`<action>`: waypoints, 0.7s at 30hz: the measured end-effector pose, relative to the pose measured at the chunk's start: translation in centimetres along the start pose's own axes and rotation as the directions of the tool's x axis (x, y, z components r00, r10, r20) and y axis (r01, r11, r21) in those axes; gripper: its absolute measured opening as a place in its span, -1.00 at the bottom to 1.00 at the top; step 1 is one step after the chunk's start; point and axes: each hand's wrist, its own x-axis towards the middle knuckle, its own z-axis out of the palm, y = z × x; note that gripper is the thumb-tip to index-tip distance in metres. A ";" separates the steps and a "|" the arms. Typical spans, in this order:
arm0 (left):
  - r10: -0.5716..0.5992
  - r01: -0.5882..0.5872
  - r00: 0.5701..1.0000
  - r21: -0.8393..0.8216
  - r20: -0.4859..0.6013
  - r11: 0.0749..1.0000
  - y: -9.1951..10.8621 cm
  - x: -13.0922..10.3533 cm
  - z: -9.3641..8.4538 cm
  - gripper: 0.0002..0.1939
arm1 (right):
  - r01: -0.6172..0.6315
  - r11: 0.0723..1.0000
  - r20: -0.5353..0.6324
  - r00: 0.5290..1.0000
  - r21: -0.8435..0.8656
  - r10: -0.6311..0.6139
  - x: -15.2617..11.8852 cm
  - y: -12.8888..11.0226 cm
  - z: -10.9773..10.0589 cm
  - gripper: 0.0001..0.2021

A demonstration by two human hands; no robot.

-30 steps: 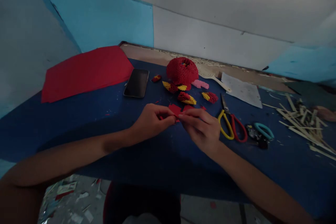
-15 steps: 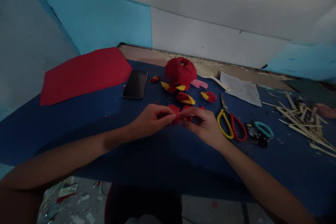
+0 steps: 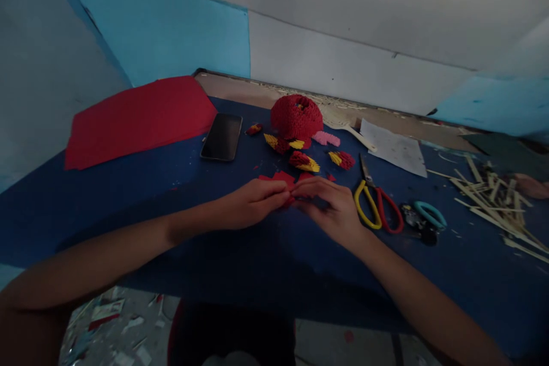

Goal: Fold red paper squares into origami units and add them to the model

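Blue tabletop (image 3: 257, 269) in dim light, below blue and grey wall panels (image 3: 206, 28). With left hand (image 3: 253, 204): pinching small red paper piece (image 3: 290, 187), mostly hidden, between thumb and forefinger, over middle of tabletop. With right hand (image 3: 337, 210): meeting left hand at same piece, with fingers curled and thumb slightly apart; grip on paper unclear. Just beyond both: loose red paper scraps (image 3: 281, 175). Farther back: round red vessel (image 3: 295, 118) with bumpy texture, near small red-and-yellow ridged pieces (image 3: 303, 160). Rightward: scissors (image 3: 369, 181) with yellow and red handles. Leftward: black rectangular phone (image 3: 222, 137) beside flat red sheet (image 3: 141, 123).
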 end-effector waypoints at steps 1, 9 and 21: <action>0.027 -0.025 0.999 0.066 -0.031 0.997 0.0 0.0 0.0 -0.67 | -0.009 1.000 0.008 1.000 0.004 0.009 0.0 0.1 0.0 -0.88; 0.414 -0.305 0.905 0.532 -0.097 0.790 -1.2 0.0 -0.2 -0.78 | -0.048 0.999 0.040 0.998 -0.022 0.048 -0.2 0.6 -0.5 -0.85; 0.498 -0.387 0.861 0.501 -0.106 0.774 -1.2 0.0 -0.4 -0.79 | -0.183 0.956 0.028 0.983 0.231 0.181 0.1 0.7 -0.5 -0.88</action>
